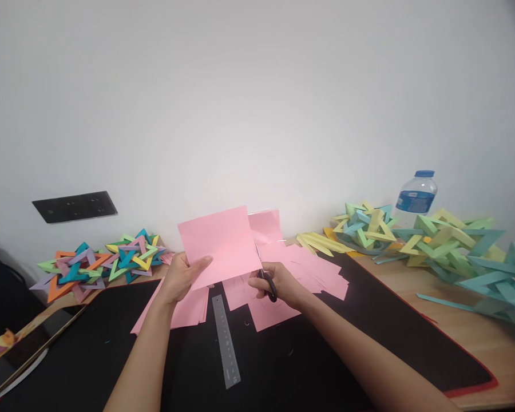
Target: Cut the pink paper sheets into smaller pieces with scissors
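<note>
My left hand [184, 277] grips a sheet of pink paper [223, 243] by its lower left part, thumb on the near face, and holds it up above the mat. In my right hand [277, 283] is a pair of scissors [268, 283] with black handles. Its blades point upward along the right edge of the sheet. Below and behind the hands lie loose pink sheets [278, 315], and a stack of pink paper [189, 309] rests under my left hand. A clear ruler [225, 343] lies on the black mat [283, 377] between my forearms.
Folded-paper stars in many colours [133, 254] stand at the left. Green, yellow and blue paper models [450, 243] fill the right, before a water bottle [417, 194]. Yellow paper strips [321, 243] lie near the wall. A phone [30, 349] is at the left edge.
</note>
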A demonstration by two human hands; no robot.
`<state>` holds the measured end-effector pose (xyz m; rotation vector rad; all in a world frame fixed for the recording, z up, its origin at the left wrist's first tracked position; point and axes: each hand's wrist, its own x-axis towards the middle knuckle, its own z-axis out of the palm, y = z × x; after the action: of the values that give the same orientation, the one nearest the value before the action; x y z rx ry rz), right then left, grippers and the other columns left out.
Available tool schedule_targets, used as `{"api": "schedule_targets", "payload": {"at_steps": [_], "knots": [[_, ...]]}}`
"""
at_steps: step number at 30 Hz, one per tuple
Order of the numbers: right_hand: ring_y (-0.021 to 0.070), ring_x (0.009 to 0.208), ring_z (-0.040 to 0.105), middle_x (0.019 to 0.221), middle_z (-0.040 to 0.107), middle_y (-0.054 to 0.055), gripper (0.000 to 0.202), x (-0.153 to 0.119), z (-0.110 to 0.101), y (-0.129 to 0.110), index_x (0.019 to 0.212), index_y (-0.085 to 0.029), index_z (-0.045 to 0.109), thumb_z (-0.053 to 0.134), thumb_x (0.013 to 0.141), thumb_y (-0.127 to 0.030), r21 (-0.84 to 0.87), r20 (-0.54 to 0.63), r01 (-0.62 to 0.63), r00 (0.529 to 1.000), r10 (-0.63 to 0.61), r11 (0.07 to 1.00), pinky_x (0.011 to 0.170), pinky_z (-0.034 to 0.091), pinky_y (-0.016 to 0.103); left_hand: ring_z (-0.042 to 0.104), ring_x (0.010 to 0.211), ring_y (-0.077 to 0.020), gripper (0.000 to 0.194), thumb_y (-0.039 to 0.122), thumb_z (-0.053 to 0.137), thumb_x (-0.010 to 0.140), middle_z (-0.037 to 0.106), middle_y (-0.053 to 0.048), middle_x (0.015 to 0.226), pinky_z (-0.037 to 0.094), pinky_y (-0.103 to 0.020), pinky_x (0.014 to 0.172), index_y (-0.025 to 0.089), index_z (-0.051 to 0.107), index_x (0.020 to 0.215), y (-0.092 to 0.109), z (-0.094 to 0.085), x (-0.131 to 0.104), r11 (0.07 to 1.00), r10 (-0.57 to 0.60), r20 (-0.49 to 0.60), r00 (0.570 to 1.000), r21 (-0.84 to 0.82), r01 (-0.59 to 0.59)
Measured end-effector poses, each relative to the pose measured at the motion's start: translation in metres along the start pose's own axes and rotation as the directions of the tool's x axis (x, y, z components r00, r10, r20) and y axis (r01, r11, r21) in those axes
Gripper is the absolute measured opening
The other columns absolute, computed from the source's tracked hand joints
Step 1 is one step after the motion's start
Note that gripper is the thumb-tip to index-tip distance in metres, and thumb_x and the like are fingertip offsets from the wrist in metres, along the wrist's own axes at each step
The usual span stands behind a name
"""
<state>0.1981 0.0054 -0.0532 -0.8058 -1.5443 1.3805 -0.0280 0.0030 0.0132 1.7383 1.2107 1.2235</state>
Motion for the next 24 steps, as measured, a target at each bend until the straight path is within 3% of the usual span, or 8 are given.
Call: {"api": "schedule_targets", "payload": {"at_steps": [15, 19, 24], "knots": [[0.0112, 0.049, 0.052, 0.052, 0.050, -0.003, 0.039, 0.0013, -0.0002, 0.0010, 0.069, -0.015, 0.055, 0.071, 0.061, -0.050, 0.002, -0.008, 0.000, 1.000, 0.000, 1.000, 0.056, 0.049, 0.030, 0.067, 0.077, -0.0299, 0.035, 0.047, 0.070, 0.064, 0.070, -0.009, 0.061, 0.054, -0.036, 0.062, 0.013, 0.070, 0.074, -0.0011, 0.0019, -0.0003, 1.000, 0.024, -0.015, 1.000, -0.006, -0.024], [0.0113, 0.054, 0.052, 0.056, 0.049, -0.003, 0.038, 0.0022, -0.0002, -0.0006, 0.069, -0.015, 0.053, 0.075, 0.058, -0.045, 0.022, -0.028, 0.004, 1.000, -0.003, 1.000, 0.059, 0.048, 0.029, 0.066, 0.081, -0.0298, 0.033, 0.045, 0.068, 0.068, 0.072, -0.010, 0.070, 0.054, -0.035, 0.063, 0.012, 0.069, 0.072, -0.0042, 0.0007, 0.0001, 1.000, 0.002, 0.046, 0.999, 0.000, -0.002], [0.0112, 0.055, 0.051, 0.057, 0.049, -0.004, 0.039, 0.0021, -0.0003, -0.0011, 0.071, -0.015, 0.054, 0.076, 0.056, -0.043, 0.032, -0.025, 0.006, 1.000, -0.005, 0.999, 0.060, 0.048, 0.030, 0.065, 0.088, -0.0297, 0.033, 0.043, 0.068, 0.069, 0.072, -0.012, 0.087, 0.053, -0.034, 0.066, 0.012, 0.068, 0.079, -0.0058, -0.0001, 0.0010, 1.000, 0.012, 0.041, 0.999, -0.024, -0.011]]}}
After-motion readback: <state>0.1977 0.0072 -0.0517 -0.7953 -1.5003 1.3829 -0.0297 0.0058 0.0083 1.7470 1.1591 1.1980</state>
